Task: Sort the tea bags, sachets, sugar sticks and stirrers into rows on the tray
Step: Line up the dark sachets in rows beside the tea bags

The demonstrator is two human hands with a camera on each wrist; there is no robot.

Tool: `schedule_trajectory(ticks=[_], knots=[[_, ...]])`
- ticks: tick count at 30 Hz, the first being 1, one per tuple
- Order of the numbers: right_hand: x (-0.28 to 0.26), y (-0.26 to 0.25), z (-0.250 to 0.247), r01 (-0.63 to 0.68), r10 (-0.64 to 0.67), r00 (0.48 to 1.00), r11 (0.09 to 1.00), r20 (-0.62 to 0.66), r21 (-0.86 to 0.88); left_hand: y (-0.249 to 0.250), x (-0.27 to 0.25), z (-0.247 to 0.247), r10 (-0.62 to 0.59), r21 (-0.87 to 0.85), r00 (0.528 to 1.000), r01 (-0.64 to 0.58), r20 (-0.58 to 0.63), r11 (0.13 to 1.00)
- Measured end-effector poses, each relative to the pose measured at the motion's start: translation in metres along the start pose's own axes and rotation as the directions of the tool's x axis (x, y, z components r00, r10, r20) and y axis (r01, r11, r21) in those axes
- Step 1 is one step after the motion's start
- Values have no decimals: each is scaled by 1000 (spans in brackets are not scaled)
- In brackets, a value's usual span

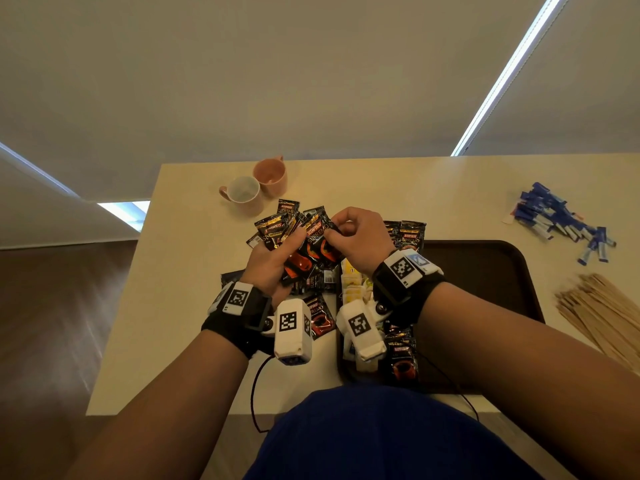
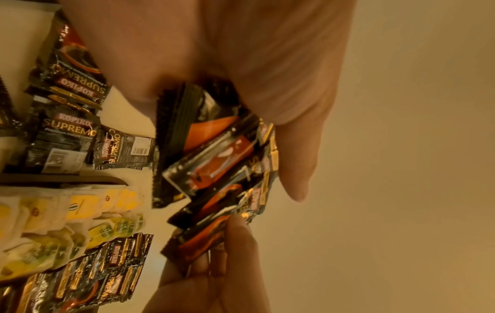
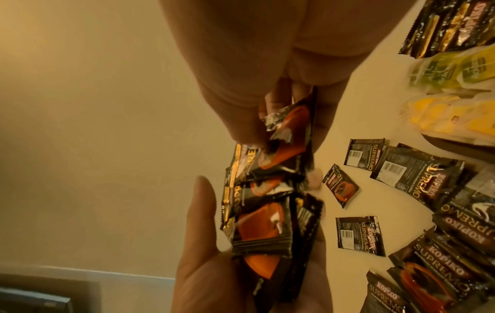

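Left wrist (image 1: pixel 239 303): black strap with a white block, which carries a black-and-white square marker.
Left camera unit (image 1: pixel 292 332): white box below the wrist, marker on top and on the side, a small lens window at the near end.
Right wrist (image 1: pixel 403 277): black strap, white block with a square marker and a second, blue-tinted marker beside it.
Right camera unit (image 1: pixel 362 329): white housing with a marker, a round screw at its joint.
Cables (image 1: pixel 254 393): thin, black, one from each unit.
Forearms: bare, no sleeves.
Clothing (image 1: pixel 381 438): dark blue.
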State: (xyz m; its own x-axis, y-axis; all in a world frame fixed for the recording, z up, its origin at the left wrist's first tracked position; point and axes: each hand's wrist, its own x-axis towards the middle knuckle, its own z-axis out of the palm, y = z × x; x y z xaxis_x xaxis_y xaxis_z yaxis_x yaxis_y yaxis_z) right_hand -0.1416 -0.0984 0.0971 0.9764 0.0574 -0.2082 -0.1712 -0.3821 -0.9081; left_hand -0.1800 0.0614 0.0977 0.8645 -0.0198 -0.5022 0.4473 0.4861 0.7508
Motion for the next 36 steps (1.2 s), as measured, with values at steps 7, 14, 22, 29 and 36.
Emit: schedule_trajectory(ticks=[7, 14, 22, 29, 36], knots=[[-2, -6, 1, 71, -69, 997, 996, -30, 56, -5, 5, 1, -21, 102, 996, 12, 82, 995], [0, -2, -5, 43, -41, 998, 998, -39, 35, -2, 5, -5, -174, 9, 979, 174, 101, 985], [1, -2, 0, 46, -45, 994, 999, -103, 12, -12, 2, 4, 53, 164, 992, -72, 115, 984], [2, -2, 1, 46, -40, 995, 997, -93, 66, -8, 4, 2, -62, 28, 993, 59, 98, 998], [-2, -6, 2, 76, -71, 994, 995, -89, 58, -5, 0, 8, 51, 173, 998, -57, 39, 983]])
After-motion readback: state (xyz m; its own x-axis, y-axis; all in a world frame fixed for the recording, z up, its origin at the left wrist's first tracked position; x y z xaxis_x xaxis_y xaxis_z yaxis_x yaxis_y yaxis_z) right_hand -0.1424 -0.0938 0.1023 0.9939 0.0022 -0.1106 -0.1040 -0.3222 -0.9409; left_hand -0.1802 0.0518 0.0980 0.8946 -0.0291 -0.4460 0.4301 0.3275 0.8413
